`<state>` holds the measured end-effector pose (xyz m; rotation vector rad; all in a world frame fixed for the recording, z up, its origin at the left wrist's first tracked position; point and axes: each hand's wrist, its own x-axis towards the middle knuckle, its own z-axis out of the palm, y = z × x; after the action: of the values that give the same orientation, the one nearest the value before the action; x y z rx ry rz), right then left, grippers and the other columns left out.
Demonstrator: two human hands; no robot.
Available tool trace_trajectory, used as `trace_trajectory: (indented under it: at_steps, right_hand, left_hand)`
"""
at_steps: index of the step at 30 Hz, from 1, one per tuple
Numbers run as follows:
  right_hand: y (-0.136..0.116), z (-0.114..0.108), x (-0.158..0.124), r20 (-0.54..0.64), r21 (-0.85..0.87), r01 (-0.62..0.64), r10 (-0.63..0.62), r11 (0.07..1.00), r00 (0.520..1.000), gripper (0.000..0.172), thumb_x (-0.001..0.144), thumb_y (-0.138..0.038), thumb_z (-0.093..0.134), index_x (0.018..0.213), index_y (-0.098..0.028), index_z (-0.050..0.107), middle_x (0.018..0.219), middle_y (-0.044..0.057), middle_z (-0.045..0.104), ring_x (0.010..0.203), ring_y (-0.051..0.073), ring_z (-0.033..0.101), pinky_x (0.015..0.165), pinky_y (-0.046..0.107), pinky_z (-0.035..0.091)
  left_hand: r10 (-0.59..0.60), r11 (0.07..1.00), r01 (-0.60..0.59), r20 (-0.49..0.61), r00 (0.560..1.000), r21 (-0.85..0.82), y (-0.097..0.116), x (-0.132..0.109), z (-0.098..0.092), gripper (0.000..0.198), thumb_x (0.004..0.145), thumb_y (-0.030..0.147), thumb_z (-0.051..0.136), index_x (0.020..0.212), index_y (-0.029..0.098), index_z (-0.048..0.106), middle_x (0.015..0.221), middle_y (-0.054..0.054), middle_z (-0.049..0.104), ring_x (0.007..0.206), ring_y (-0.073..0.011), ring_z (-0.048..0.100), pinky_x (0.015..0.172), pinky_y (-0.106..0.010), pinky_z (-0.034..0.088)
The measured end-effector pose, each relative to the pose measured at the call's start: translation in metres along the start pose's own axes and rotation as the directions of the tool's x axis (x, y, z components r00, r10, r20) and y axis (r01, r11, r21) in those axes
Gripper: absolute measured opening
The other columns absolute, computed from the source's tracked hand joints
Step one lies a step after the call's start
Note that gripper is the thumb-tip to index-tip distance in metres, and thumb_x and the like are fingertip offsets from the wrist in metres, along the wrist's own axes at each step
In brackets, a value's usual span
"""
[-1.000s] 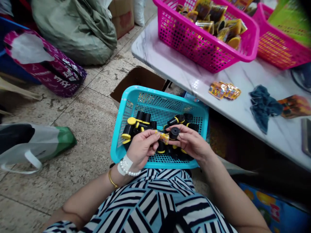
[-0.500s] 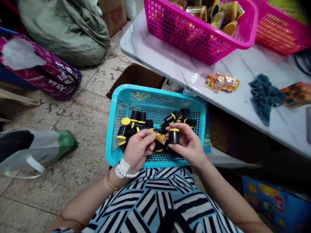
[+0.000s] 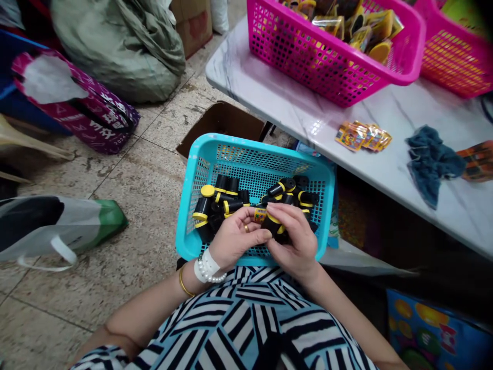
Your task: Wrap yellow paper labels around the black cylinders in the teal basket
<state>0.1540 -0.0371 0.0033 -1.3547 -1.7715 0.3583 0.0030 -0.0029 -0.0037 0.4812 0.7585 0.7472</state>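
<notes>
A turquoise basket (image 3: 200, 169) rests on my lap and holds several small black canisters with yellow bands (image 3: 219, 200). My left hand (image 3: 236, 239) pinches a small orange-yellow packet (image 3: 260, 214) at its fingertips. My right hand (image 3: 295, 236) is closed round one black canister with a yellow band (image 3: 275, 226), held right against the packet. The two hands touch above the basket's near side. Most of the held canister is hidden by my fingers.
A marble-topped table (image 3: 292, 115) stands to the right with two pink baskets (image 3: 327, 61) of packets, loose orange packets (image 3: 364, 137) and a dark cloth (image 3: 431, 164). A cardboard box (image 3: 221, 123), bags and sacks lie on the tiled floor at left.
My hands have come together: the packet now meets the canister, which my right hand has turned and wrapped more closely. The view shifted slightly.
</notes>
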Motion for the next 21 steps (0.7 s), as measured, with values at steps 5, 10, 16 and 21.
trace_trajectory:
  at_steps: [5,10,16,21]
  right_hand:
    - [-0.005,0.001,-0.011,-0.036,0.090,-0.126,0.130,0.988,0.991,0.058,0.078,-0.020,0.071,0.132,-0.032,0.055,0.129,0.010,0.060,0.120,0.029,0.057,0.101,0.051,0.049]
    - [-0.002,-0.013,-0.020,0.209,0.554,-0.569,0.560,0.607,0.802,0.037,0.091,-0.044,0.055,0.121,-0.023,0.060,0.098,0.009,0.069,0.083,0.021,0.067,0.075,0.037,0.058]
    - [-0.013,-0.021,-0.014,0.200,0.330,-0.668,0.642,0.667,0.740,0.038,0.072,-0.038,0.081,0.105,-0.025,0.066,0.088,0.002,0.068,0.067,0.013,0.060,0.060,0.025,0.054]
    - [-0.014,-0.025,-0.009,0.171,0.311,-0.670,0.654,0.674,0.737,0.031,0.074,-0.032,0.079,0.102,-0.023,0.071,0.079,0.000,0.065,0.055,0.010,0.055,0.051,0.024,0.052]
  left_hand:
    - [0.072,0.996,-0.070,-0.037,0.997,0.056,-0.001,0.000,0.001,0.039,0.065,0.012,0.084,0.097,0.017,0.062,0.098,-0.003,0.070,0.090,-0.0136,0.068,0.084,-0.026,0.053]
    - [0.270,0.927,-0.253,-0.022,0.963,0.275,0.002,-0.007,0.002,0.045,0.066,0.016,0.084,0.106,0.019,0.061,0.109,-0.007,0.071,0.100,-0.0199,0.068,0.093,-0.033,0.052]
    - [0.441,0.609,-0.375,0.094,0.892,0.699,0.001,-0.012,0.003,0.028,0.072,0.023,0.079,0.099,0.020,0.070,0.097,-0.007,0.071,0.091,-0.0205,0.065,0.087,-0.034,0.050]
    - [0.226,0.847,-0.208,0.023,0.974,0.489,0.005,-0.004,-0.001,0.035,0.068,0.025,0.083,0.100,0.017,0.072,0.099,-0.008,0.071,0.092,-0.0197,0.064,0.084,-0.031,0.050]
